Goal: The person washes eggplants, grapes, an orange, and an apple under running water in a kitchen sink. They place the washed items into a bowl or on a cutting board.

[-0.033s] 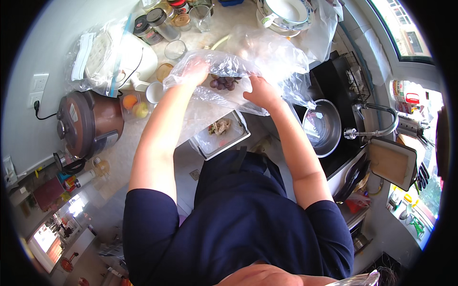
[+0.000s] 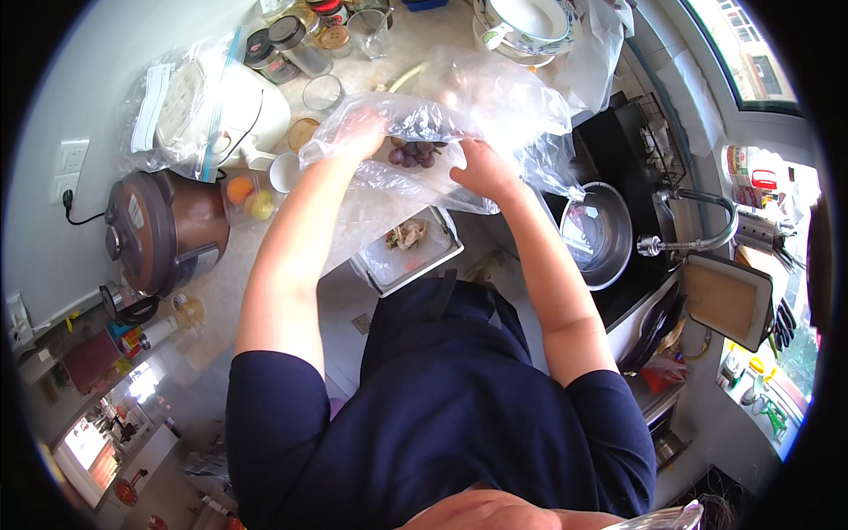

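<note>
A large clear plastic bag (image 2: 521, 106) lies spread over the counter in front of me, its mouth facing my body. Inside the opening sits a bunch of dark purple grapes (image 2: 413, 154). My left hand (image 2: 360, 132) is at the left side of the mouth, partly covered by the film, its fingers closed on the bag. My right hand (image 2: 486, 168) grips the right edge of the mouth beside the grapes; its thumb shows, while the other fingers are hidden behind the plastic.
Below the counter edge is an open bin (image 2: 397, 265) with food scraps. At right stand a steel basin (image 2: 609, 238) and a faucet (image 2: 707, 243). Left are a brown cooker (image 2: 168, 230), a white cup (image 2: 284, 172) and fruit (image 2: 259, 205). Glass jars (image 2: 300, 44) and bowls (image 2: 530, 19) stand behind.
</note>
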A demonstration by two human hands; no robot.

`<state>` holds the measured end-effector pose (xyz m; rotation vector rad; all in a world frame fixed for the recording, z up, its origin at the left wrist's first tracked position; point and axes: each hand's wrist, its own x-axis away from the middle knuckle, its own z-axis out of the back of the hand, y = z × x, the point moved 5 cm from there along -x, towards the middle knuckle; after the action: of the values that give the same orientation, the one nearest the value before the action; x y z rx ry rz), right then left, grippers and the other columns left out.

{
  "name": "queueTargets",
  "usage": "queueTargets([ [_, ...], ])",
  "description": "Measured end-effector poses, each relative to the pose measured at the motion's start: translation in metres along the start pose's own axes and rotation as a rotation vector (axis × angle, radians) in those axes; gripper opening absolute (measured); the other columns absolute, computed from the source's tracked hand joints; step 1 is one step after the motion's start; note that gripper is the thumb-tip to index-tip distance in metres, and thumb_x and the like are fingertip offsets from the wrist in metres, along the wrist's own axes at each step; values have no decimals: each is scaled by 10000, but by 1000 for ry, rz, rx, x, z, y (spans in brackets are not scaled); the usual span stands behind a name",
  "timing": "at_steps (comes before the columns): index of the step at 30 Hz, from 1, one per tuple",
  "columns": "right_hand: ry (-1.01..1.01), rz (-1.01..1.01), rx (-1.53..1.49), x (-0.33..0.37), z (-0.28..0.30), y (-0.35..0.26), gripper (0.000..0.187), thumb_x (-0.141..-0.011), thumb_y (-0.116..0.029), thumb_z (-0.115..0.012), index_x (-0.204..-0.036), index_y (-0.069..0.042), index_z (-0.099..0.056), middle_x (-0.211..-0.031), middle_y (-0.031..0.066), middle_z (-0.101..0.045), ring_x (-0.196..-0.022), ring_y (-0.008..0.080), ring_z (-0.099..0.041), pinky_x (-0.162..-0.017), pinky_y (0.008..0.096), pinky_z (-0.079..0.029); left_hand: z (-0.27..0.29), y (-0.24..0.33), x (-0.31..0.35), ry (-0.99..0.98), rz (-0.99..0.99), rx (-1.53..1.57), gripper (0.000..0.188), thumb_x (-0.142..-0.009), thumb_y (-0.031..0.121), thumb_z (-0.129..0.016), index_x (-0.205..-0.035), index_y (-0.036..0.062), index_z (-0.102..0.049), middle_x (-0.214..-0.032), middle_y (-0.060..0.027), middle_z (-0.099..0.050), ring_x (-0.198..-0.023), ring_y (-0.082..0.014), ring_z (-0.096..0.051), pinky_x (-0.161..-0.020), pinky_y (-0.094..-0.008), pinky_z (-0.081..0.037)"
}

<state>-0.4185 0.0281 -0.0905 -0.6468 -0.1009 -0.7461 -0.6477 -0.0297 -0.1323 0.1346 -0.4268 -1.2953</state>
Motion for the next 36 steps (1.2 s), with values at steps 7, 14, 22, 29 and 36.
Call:
queueTargets([
  [7, -45, -88, -283, -16, 19, 2, 566, -795, -356, -640, -1216, 11, -543, -1140, 234, -604, -1078, 362, -569, -922, 384, -449, 19, 31, 39, -180, 61, 238, 228, -917, 186, -464, -1000, 35, -614, -1017, -184, -621, -986, -341, -581, -822, -445, -457],
  [14, -57, -98, -670, -27, -14, -14, 779, -850, -655, -477, -1315, -30, -487, -1255, 201, -561, -1204, 308, -508, -1014, 363, -375, 53, 79, 80, 86, -431, -364, 147, -737, 116, -575, -874, 65, -570, -932, -79, -603, -937, -256, -584, -745, -388, -483],
  [22, -190, -208, -975, -22, -20, 1, 841, -842, -724, -385, -1289, -25, -522, -1219, 155, -595, -1160, 303, -527, -987, 360, -394, 107, 83, 106, 322, -574, -273, 252, -768, 46, -591, -1018, 31, -622, -965, -127, -638, -968, -296, -601, -785, -405, -495],
  [29, 78, 88, -638, -10, -49, -8, 412, -898, -303, -517, -1228, -62, -559, -1219, 176, -578, -1144, 327, -529, -978, 384, -413, 148, 68, 104, 387, -260, 164, 154, -889, 87, -575, -1019, 16, -619, -932, -167, -641, -889, -330, -615, -752, -399, -487],
  [36, 390, 400, 177, 30, -63, -64, 381, -834, -202, -560, -1173, -27, -553, -1299, 116, -486, -1228, 265, -444, -957, 369, -433, 162, 71, 91, 348, -45, 635, 163, -950, 178, -532, -944, 28, -596, -709, -1, -534, -617, -64, -494, -555, -229, -393],
])
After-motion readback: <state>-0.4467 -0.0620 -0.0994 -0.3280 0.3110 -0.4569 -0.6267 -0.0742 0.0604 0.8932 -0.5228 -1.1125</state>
